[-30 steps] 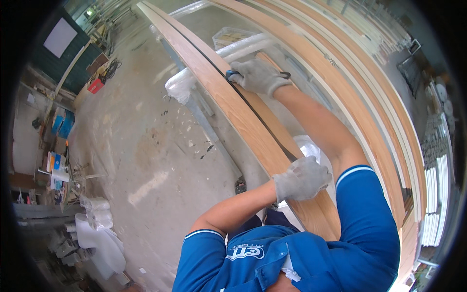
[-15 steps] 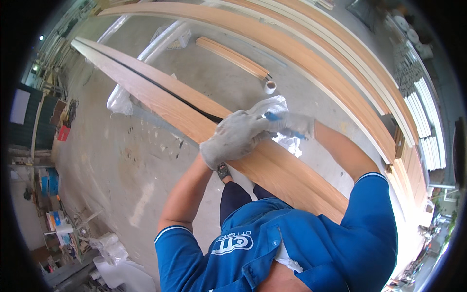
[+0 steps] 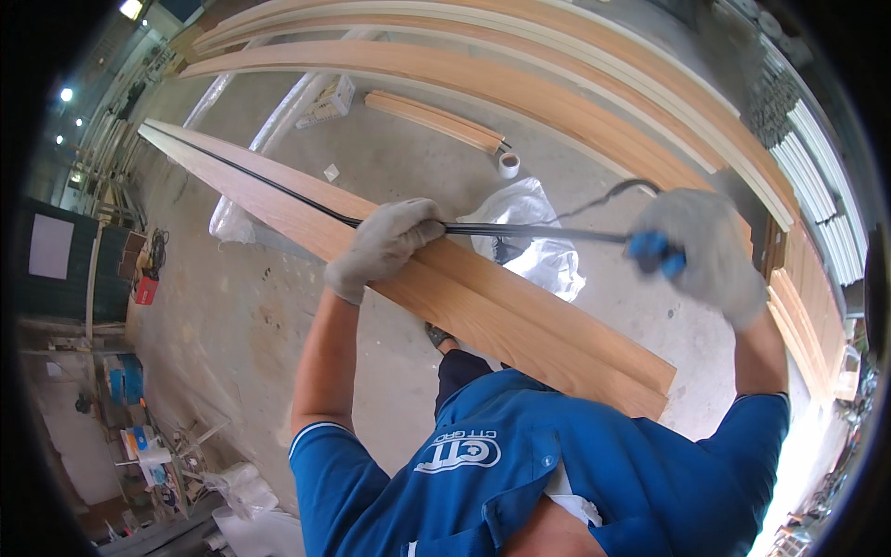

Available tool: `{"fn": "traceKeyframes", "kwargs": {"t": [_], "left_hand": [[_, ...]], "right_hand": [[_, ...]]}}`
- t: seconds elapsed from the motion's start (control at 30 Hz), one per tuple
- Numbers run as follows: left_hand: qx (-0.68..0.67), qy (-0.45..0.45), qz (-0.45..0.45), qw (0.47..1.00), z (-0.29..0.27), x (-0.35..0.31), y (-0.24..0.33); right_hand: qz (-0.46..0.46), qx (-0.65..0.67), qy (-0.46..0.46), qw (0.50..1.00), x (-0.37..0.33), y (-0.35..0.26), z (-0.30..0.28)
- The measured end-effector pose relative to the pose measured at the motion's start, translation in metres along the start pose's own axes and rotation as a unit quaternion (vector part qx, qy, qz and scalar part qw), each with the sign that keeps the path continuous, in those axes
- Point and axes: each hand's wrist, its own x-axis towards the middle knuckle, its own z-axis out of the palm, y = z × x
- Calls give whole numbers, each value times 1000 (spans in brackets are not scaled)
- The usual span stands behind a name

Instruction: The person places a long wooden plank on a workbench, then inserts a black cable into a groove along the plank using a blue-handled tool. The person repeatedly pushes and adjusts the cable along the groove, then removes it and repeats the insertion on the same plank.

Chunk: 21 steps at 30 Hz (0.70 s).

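A long wood-grain board [image 3: 520, 320] slants from the far left to near my body. A black rubber-like strip [image 3: 278, 181] runs along a groove in its far part. My left hand [image 3: 390, 243], in a grey glove, is closed on the strip over the board. From there a taut length of the strip stretches right to my right hand [image 3: 701, 251], also gloved and blurred by motion. That hand is closed round a blue-handled tool [image 3: 657, 252] whose kind I cannot make out. A loose dark tail of the strip curls beside the right hand.
Long wooden boards [image 3: 520, 84] lie across the far side and right. On the floor beyond my board are short wooden strips [image 3: 432, 121], a white roll [image 3: 509, 165], crumpled clear plastic [image 3: 529, 232] and a white box [image 3: 327, 100]. Plastic-wrapped supports [image 3: 302, 97] stand farther left.
My hands, close together before, are now wide apart. The right hand has moved right with the blue-handled tool, and the left slightly left. Black strip now stretches between them.
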Motion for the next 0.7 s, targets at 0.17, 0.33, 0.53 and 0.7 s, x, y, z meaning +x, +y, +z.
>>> {"fn": "traceKeyframes", "kwargs": {"t": [0.17, 0.33, 0.53, 0.7], "left_hand": [[26, -8, 69, 997, -1, -10, 14], [157, 15, 161, 974, 64, 7, 33], [208, -32, 141, 968, 147, 25, 82], [235, 43, 101, 966, 168, 13, 84]], "right_hand": [[-65, -136, 39, 988, 4, -18, 16], [-18, -73, -2, 997, -36, -11, 78], [124, 172, -116, 970, -46, 1, 77], [-1, -24, -139, 990, 32, 33, 104]]}}
